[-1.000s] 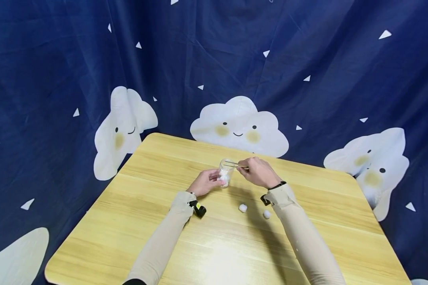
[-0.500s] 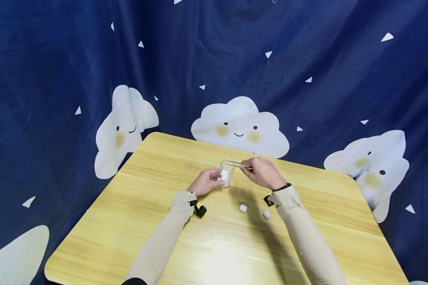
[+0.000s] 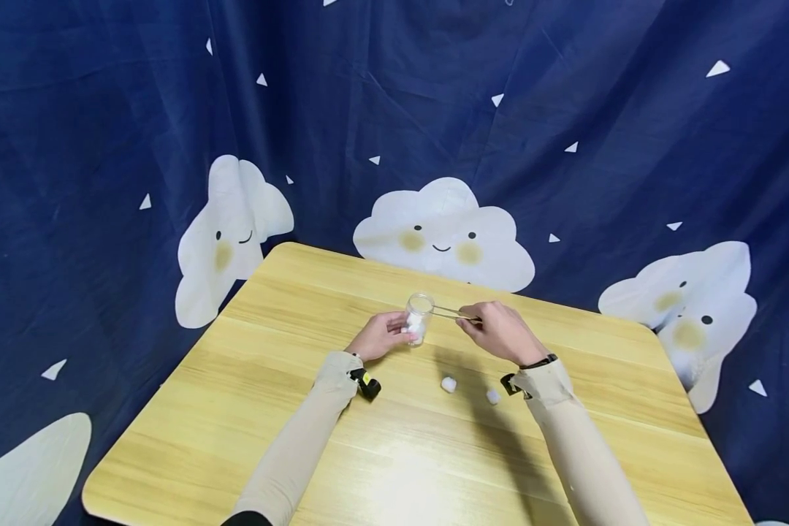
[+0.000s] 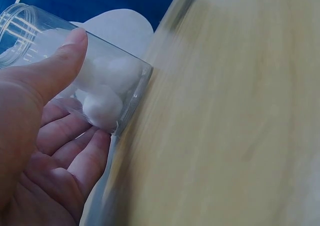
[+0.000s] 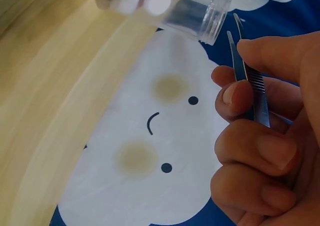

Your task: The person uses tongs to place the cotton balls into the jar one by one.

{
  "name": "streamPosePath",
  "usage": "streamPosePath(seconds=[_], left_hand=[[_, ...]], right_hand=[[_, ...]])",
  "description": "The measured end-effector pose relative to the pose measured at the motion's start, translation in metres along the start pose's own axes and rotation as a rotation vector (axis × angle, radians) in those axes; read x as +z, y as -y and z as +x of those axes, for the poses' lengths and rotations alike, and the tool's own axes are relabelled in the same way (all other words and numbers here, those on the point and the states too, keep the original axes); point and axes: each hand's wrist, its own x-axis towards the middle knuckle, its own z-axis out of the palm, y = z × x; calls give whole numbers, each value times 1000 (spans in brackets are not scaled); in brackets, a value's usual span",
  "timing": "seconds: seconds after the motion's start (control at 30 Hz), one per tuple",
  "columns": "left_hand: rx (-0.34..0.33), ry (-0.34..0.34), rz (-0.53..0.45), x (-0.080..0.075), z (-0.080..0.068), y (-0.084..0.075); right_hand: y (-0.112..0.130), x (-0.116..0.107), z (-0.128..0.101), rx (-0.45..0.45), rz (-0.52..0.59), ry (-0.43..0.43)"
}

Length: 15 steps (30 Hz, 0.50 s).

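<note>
A clear open-topped jar (image 3: 420, 307) stands on the table, with several white cotton balls (image 4: 102, 104) in its lower part. My left hand (image 3: 379, 337) holds it from the left, thumb on one side and fingers curled round the other. With thumb and fingers my right hand (image 3: 497, 332) pinches metal tweezers (image 5: 252, 89). Their tips point toward the jar's mouth, slightly apart and with nothing between them in the right wrist view. Nearer to me, two loose cotton balls lie on the wood: one cotton ball (image 3: 448, 384) and, to its right, another cotton ball (image 3: 492, 396).
The wood-grain table (image 3: 237, 409) has rounded corners and reaches back to a dark blue curtain (image 3: 394, 88) printed with white clouds. A black wrist strap with a camera (image 3: 366, 383) sits on the left wrist. The right arm's shadow falls beside the loose cotton balls.
My right hand has drawn back to the right and slightly nearer, taking the tweezers' tips from over the jar's mouth to its right rim. My left hand and the jar have stayed nearly still.
</note>
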Motion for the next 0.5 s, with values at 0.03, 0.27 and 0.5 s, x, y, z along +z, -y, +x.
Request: streamPosePath(seconds=[0.03,0.27,0.5], left_hand=[[-1,-2,0,0,0,0],[1,0,0,0,1,0],[2,-6,5,1,0,1]], right_hand=[[-1,0,-2,8,2,3],[-9,2,-22,69,24,22],[-19,6,-44,117,41,19]])
